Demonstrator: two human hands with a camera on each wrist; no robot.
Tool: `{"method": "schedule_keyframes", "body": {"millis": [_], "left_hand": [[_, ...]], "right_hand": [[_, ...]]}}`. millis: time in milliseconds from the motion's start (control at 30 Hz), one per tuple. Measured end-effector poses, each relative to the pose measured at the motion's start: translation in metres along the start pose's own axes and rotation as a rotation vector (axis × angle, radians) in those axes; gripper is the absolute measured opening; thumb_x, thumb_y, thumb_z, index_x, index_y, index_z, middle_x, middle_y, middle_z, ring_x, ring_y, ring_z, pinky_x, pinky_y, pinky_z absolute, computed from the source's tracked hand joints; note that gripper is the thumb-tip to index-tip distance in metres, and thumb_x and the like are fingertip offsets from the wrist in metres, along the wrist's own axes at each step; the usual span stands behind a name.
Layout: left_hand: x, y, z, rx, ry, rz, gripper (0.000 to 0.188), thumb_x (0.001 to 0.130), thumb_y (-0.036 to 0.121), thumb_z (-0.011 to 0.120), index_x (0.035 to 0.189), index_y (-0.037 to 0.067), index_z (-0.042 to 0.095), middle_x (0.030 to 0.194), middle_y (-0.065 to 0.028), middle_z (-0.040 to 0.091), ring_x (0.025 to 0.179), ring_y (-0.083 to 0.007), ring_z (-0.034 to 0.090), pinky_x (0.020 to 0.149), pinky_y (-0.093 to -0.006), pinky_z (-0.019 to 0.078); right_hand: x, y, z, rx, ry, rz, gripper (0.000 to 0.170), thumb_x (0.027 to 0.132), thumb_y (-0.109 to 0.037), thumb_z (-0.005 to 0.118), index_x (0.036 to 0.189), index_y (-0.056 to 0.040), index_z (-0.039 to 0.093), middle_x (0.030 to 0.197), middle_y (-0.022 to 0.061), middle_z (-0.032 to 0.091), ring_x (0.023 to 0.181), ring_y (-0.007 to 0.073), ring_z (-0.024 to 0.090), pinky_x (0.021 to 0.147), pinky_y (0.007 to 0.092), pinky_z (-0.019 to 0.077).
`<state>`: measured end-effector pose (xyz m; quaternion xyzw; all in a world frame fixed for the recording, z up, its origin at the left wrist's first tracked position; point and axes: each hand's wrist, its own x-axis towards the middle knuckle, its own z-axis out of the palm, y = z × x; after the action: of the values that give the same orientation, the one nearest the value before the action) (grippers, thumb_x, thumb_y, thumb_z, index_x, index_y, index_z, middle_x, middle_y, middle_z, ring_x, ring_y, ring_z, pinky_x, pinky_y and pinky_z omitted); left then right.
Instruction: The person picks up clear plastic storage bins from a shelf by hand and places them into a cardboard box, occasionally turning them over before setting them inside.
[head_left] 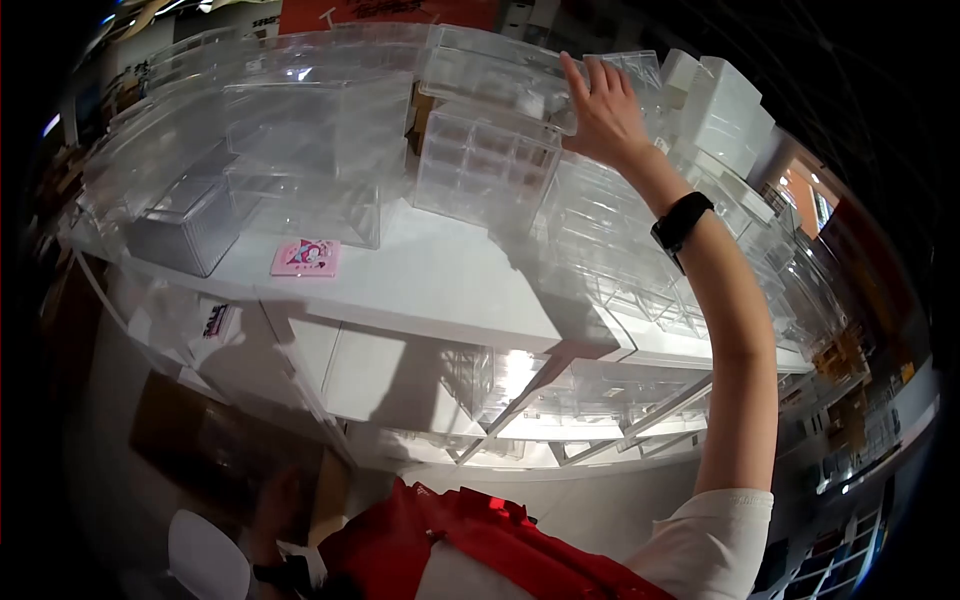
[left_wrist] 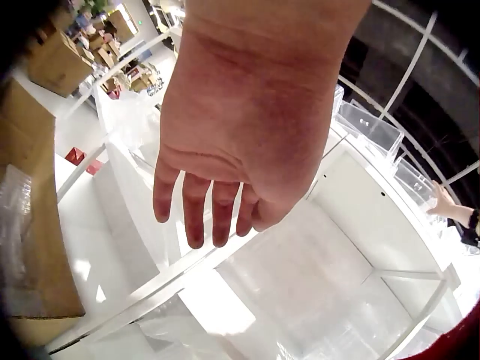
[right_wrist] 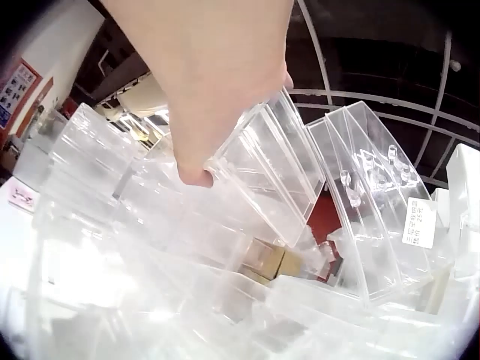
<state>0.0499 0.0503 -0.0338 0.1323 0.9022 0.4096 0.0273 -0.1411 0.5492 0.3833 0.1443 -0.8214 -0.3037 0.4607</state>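
My right hand (head_left: 608, 118) is raised at the back of the display shelf and grips a clear acrylic box (right_wrist: 271, 176). The thumb presses the box's near side in the right wrist view; most of the other fingers are hidden behind the hand there. Just below it in the head view stands a clear case with small compartments (head_left: 488, 165). Beside the held box is another clear box (right_wrist: 367, 187) with a white price label (right_wrist: 419, 223). My left hand (left_wrist: 240, 142) hangs low with relaxed fingers and holds nothing, beside the white shelf unit (left_wrist: 169, 281).
Large clear boxes (head_left: 310, 140) crowd the left of the white top (head_left: 450, 270), near a pink card with a cartoon figure (head_left: 307, 258). White boxes (head_left: 725, 115) stand at the right. A cardboard box (left_wrist: 45, 255) is by the left hand, and more clear cases fill the lower shelves.
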Motion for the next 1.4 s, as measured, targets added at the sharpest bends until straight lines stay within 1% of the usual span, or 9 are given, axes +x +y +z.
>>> {"method": "schedule_keyframes", "body": {"millis": [367, 467, 600, 633, 700, 833, 1200, 1333, 1400], "left_hand": [[0.007, 0.066, 0.007, 0.031, 0.024, 0.067, 0.025, 0.088, 0.014, 0.048, 0.110, 0.003, 0.054, 0.104, -0.0195, 0.058, 0.098, -0.0352, 0.055, 0.085, -0.0372, 0.0437], [0.053, 0.051, 0.033, -0.382, -0.010, 0.173, 0.026, 0.089, 0.015, 0.049, 0.113, 0.004, 0.052, 0.106, -0.0131, 0.059, 0.096, -0.0253, 0.057, 0.083, -0.0311, 0.0443], [0.121, 0.143, 0.013, -0.568, -0.050, 0.399, 0.031, 0.091, 0.013, 0.044, 0.121, 0.003, 0.048, 0.108, -0.0062, 0.058, 0.100, -0.0139, 0.054, 0.085, -0.0259, 0.0432], [0.146, 0.156, 0.006, -0.873, -0.241, 0.442, 0.036, 0.092, 0.017, 0.043, 0.124, 0.001, 0.043, 0.114, -0.0091, 0.055, 0.105, -0.0159, 0.053, 0.088, -0.0267, 0.0415], [0.147, 0.230, -0.014, -0.611, -0.075, 0.462, 0.043, 0.094, 0.024, 0.040, 0.128, -0.001, 0.037, 0.121, -0.0134, 0.051, 0.109, -0.0195, 0.052, 0.092, -0.0286, 0.0398], [0.150, 0.290, -0.033, -0.894, -0.113, 0.408, 0.051, 0.095, 0.035, 0.036, 0.132, 0.001, 0.032, 0.129, -0.0159, 0.044, 0.115, -0.0253, 0.046, 0.096, -0.0342, 0.0370], [0.092, 0.258, 0.024, -1.327, -0.344, 0.015, 0.065, 0.090, 0.053, 0.033, 0.134, 0.005, 0.025, 0.129, -0.0146, 0.038, 0.120, -0.0324, 0.038, 0.097, -0.0518, 0.0356], [0.047, 0.216, 0.034, -1.364, -0.294, 0.057, 0.075, 0.083, 0.051, 0.050, 0.135, 0.004, 0.023, 0.130, -0.0166, 0.037, 0.119, -0.0339, 0.040, 0.096, -0.0517, 0.0378], [0.034, 0.174, 0.037, -1.518, -0.304, -0.085, 0.087, 0.071, 0.047, 0.066, 0.135, 0.006, 0.023, 0.129, -0.0181, 0.037, 0.116, -0.0350, 0.042, 0.095, -0.0497, 0.0396]], "right_hand": [[-0.042, 0.000, -0.065, 0.016, 0.141, -0.124, 0.097, 0.052, -0.023, 0.076, 0.135, -0.0101, 0.029, 0.127, 0.0178, 0.037, 0.117, 0.0342, 0.038, 0.100, 0.0432, 0.0308], [-0.061, 0.000, -0.073, 0.066, 0.148, -0.147, 0.098, 0.051, -0.023, 0.077, 0.135, -0.0110, 0.029, 0.127, 0.0171, 0.037, 0.118, 0.0338, 0.038, 0.100, 0.0432, 0.0311], [-0.075, 0.000, -0.071, 0.065, 0.201, -0.163, 0.102, 0.048, -0.025, 0.080, 0.135, -0.0116, 0.029, 0.126, 0.0170, 0.039, 0.116, 0.0330, 0.039, 0.098, 0.0462, 0.0324], [-0.079, 0.001, -0.068, 0.065, 0.206, -0.151, 0.103, 0.048, -0.025, 0.081, 0.135, -0.0117, 0.029, 0.126, 0.0169, 0.039, 0.116, 0.0329, 0.039, 0.098, 0.0463, 0.0323], [-0.086, 0.000, -0.068, 0.071, 0.212, -0.121, 0.104, 0.047, -0.027, 0.081, 0.136, -0.0122, 0.029, 0.126, 0.0162, 0.039, 0.117, 0.0329, 0.039, 0.099, 0.0469, 0.0316], [-0.112, -0.001, -0.082, 0.099, 0.214, -0.103, 0.099, 0.048, -0.027, 0.081, 0.134, -0.0133, 0.033, 0.126, 0.0152, 0.039, 0.117, 0.0316, 0.039, 0.100, 0.0479, 0.0297], [-0.226, -0.048, -0.082, -0.120, 0.527, -0.395, 0.046, 0.083, -0.026, 0.060, 0.123, -0.0316, 0.037, 0.134, 0.0025, 0.038, 0.122, 0.0247, 0.040, 0.103, 0.0573, 0.0147], [-0.245, -0.099, -0.099, -0.153, 0.515, -0.368, 0.063, 0.086, -0.059, 0.035, 0.140, -0.0370, 0.009, 0.145, -0.0025, 0.016, 0.134, 0.0209, 0.020, 0.104, 0.0607, 0.0061], [-0.268, -0.127, -0.096, -0.009, 0.422, -0.361, 0.065, 0.085, -0.057, 0.039, 0.140, -0.0385, 0.010, 0.146, -0.0044, 0.014, 0.135, 0.0261, 0.016, 0.102, 0.0637, 0.0023]]}}
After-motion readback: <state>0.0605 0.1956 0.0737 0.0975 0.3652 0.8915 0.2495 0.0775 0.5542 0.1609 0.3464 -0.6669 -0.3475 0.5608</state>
